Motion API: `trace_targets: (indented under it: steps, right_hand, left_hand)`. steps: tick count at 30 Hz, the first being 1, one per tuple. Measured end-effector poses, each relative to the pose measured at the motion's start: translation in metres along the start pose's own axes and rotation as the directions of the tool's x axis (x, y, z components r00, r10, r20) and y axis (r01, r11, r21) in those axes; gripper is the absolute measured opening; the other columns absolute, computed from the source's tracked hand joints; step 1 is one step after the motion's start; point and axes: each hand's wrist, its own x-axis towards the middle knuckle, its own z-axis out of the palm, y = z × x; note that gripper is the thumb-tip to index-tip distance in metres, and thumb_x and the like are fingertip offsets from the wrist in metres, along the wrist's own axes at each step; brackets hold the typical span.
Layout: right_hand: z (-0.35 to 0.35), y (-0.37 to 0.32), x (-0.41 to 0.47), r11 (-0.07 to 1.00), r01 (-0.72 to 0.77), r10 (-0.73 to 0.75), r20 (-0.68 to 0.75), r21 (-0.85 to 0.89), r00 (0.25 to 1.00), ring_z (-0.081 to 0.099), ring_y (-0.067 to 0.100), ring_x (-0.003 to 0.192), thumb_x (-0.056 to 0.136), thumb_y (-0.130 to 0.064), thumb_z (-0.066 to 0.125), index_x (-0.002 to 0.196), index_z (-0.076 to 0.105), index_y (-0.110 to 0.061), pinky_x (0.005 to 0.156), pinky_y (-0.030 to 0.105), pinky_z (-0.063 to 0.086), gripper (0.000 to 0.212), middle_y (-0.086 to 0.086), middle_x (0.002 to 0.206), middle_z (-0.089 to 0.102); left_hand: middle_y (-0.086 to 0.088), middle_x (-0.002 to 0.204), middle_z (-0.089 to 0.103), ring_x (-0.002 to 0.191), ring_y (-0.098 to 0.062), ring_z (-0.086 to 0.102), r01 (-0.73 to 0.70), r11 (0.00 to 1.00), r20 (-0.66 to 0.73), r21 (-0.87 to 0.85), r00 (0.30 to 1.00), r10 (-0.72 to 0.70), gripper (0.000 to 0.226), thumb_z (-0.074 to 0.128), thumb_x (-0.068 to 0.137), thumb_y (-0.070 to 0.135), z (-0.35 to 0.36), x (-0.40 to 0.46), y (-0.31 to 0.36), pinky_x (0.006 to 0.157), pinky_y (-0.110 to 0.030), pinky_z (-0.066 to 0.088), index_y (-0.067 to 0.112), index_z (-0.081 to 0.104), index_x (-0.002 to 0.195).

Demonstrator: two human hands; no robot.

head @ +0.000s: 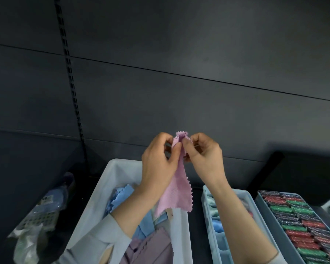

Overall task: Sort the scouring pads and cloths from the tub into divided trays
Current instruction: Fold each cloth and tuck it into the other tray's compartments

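A pink cloth with zigzag edges hangs above the white tub. My left hand and my right hand both pinch its top edge, close together, fingers curled. Inside the tub lie blue cloths and purple cloths. To the right stands a light blue divided tray holding rolled blue and mint cloths. Farther right, a second tray is packed with red and green wrapped scouring pads.
A dark panelled wall with a slotted upright rail fills the background. Clear plastic bags with packaged goods lie left of the tub. A dark box sits behind the trays at the right.
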Motion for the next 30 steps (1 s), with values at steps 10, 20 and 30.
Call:
trace_targets:
  steps: [10, 20, 30]
  right_hand:
    - [0.000, -0.006, -0.004, 0.990, 0.033, -0.040, 0.048, 0.134, 0.998, 0.072, 0.023, 0.071, 0.095, -0.014, 0.062, 0.086, 0.073, -0.010, 0.074, 0.043, 0.060, 0.015, 0.005, 0.077, 0.074]
    - [-0.009, -0.006, 0.001, 0.971, -0.024, -0.011, 0.147, 0.236, 0.989, 0.072, 0.022, 0.080, 0.095, -0.014, 0.062, 0.091, 0.077, -0.011, 0.078, 0.034, 0.058, 0.016, 0.006, 0.084, 0.076]
    - [-0.020, 0.005, 0.011, 0.965, -0.146, 0.069, 0.328, 0.218, 0.942, 0.071, 0.014, 0.087, 0.086, -0.009, 0.071, 0.099, 0.074, -0.010, 0.082, 0.023, 0.054, 0.013, 0.004, 0.094, 0.076]
  left_hand:
    - [0.017, 0.085, 0.071, 0.079, 0.001, 0.068, 0.036, 0.994, 0.045, -0.100, 0.998, -0.032, 0.009, 0.066, 0.091, 0.030, -0.001, -0.003, 0.001, 0.072, -0.033, 0.056, 0.022, 0.062, 0.093]
    - [0.017, 0.084, 0.074, 0.078, 0.001, 0.070, 0.125, 0.984, 0.125, -0.123, 0.986, -0.110, 0.018, 0.072, 0.086, 0.028, -0.004, -0.003, 0.000, 0.075, -0.036, 0.057, 0.023, 0.062, 0.099]
    - [0.010, 0.094, 0.075, 0.088, -0.012, 0.071, 0.216, 0.926, 0.267, -0.309, 0.954, -0.134, 0.025, 0.069, 0.090, 0.021, -0.015, 0.007, 0.001, 0.083, -0.042, 0.056, 0.025, 0.055, 0.110]
